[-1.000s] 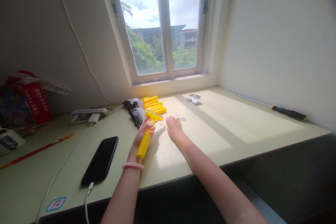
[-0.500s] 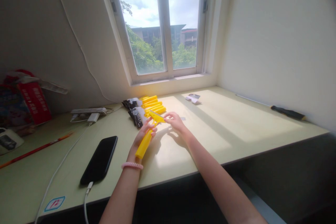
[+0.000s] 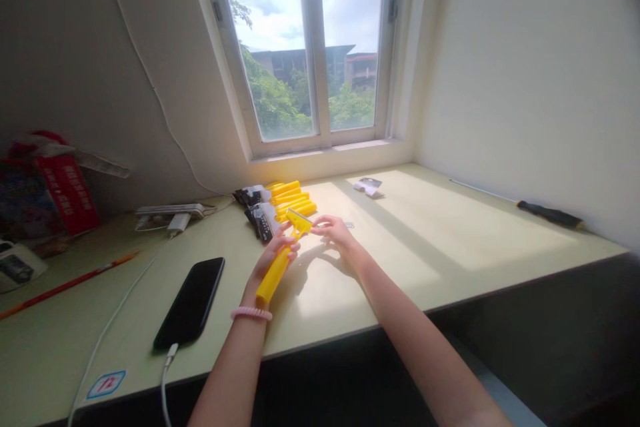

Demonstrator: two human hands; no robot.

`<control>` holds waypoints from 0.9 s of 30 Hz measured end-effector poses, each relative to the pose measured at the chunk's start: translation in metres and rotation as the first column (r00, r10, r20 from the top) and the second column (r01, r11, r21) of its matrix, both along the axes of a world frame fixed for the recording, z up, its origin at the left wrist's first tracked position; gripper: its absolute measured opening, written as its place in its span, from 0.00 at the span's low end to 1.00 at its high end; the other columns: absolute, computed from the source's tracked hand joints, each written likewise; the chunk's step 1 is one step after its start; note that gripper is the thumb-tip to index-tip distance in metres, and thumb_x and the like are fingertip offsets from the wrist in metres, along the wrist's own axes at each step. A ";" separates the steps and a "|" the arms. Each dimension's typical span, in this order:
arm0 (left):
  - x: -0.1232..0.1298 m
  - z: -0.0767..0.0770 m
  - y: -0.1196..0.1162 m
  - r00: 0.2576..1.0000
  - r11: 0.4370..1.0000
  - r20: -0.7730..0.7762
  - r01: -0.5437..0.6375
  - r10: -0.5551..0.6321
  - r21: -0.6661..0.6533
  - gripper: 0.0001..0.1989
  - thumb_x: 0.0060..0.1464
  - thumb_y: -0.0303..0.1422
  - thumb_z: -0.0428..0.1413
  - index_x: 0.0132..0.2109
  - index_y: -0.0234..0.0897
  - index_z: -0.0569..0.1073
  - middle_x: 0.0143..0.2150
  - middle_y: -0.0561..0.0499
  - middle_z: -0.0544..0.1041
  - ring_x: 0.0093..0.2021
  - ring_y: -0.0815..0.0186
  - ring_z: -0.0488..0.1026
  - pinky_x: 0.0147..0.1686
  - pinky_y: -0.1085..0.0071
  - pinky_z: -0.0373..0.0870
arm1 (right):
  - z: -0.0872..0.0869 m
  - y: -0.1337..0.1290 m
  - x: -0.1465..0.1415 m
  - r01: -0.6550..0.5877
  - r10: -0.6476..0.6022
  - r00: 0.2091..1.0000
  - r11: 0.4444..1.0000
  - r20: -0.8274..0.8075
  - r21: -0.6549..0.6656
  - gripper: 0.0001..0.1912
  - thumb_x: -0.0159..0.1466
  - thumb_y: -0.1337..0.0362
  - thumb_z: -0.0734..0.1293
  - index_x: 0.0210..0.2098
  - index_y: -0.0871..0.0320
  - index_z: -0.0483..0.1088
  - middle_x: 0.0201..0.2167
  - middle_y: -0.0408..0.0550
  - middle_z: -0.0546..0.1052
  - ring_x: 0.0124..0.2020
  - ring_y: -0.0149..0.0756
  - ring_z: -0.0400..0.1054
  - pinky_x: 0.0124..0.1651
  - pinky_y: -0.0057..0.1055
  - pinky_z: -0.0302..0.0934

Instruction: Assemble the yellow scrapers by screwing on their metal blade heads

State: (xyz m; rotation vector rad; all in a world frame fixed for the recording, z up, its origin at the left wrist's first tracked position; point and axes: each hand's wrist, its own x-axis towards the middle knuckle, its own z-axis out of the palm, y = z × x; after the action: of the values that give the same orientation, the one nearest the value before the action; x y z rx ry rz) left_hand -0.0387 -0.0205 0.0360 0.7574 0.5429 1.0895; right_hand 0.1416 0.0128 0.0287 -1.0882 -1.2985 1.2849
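A yellow scraper (image 3: 274, 275) with a wide triangular head lies tilted in my left hand (image 3: 274, 255), whose fingers wrap round it below the head. The handle points down toward my wrist, which wears a pink coiled band. At the right corner of the scraper head is my right hand (image 3: 333, 230), with thumb and fingertips pinched together; what they hold, if anything, is too small to make out. Just behind, several yellow-handled scrapers (image 3: 295, 203) in black and white packaging lie on the table. A small flat piece (image 3: 349, 225) shows partly beyond my right hand.
On the pale table (image 3: 400, 267) lie a black phone (image 3: 190, 303) with a white cable, a power strip (image 3: 173, 213), a red stick (image 3: 65, 285), a crumpled packet (image 3: 369, 187) and a black-handled screwdriver (image 3: 550, 215). A red box (image 3: 65, 193) stands at the left.
My right hand's fingertips have shifted slightly at the corner of the scraper head. My left hand still holds the scraper, whose handle end has moved slightly left.
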 end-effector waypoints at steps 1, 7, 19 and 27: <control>0.000 0.000 0.000 1.000 1.000 0.002 0.002 -0.002 -0.002 0.27 0.47 0.19 0.54 0.55 0.38 0.65 0.37 0.50 0.71 0.24 0.78 0.66 0.20 0.85 0.63 | 0.000 0.000 0.000 -0.007 0.007 1.000 1.000 -0.010 -0.014 0.07 0.49 0.65 0.70 0.29 0.55 0.70 0.24 0.41 0.71 0.23 0.29 0.63 0.25 0.26 0.57; 0.000 0.001 0.000 0.996 0.998 0.062 -0.055 0.057 -0.033 0.28 0.48 0.18 0.53 0.57 0.40 0.63 0.39 0.49 0.72 0.23 0.80 0.65 0.21 0.86 0.64 | -0.004 0.013 0.007 0.151 -0.189 0.961 0.970 0.201 0.191 0.08 0.56 0.63 0.67 0.35 0.53 0.74 0.35 0.48 0.75 0.35 0.37 0.67 0.36 0.32 0.62; 0.001 0.000 0.003 0.991 0.992 0.064 -0.115 0.118 -0.057 0.30 0.48 0.17 0.53 0.58 0.38 0.61 0.39 0.48 0.71 0.22 0.80 0.63 0.21 0.86 0.65 | -0.017 0.020 0.046 0.475 -0.640 0.553 0.768 0.534 0.429 0.06 0.58 0.62 0.67 0.28 0.56 0.74 0.32 0.53 0.77 0.35 0.42 0.69 0.39 0.37 0.59; 0.002 0.001 0.002 0.985 0.985 0.012 -0.170 0.170 -0.022 0.27 0.48 0.18 0.52 0.56 0.38 0.64 0.37 0.49 0.71 0.21 0.80 0.64 0.19 0.86 0.63 | 0.012 -0.007 0.037 0.283 -0.542 0.833 0.587 0.108 0.759 0.08 0.60 0.60 0.65 0.32 0.57 0.73 0.30 0.49 0.77 0.28 0.35 0.69 0.32 0.30 0.63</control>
State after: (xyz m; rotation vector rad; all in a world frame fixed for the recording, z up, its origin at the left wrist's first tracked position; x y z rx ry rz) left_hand -0.0363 -0.0180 0.0374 0.6941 0.6147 1.2446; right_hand 0.1784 0.0055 0.0403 -0.9514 -1.4806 0.1499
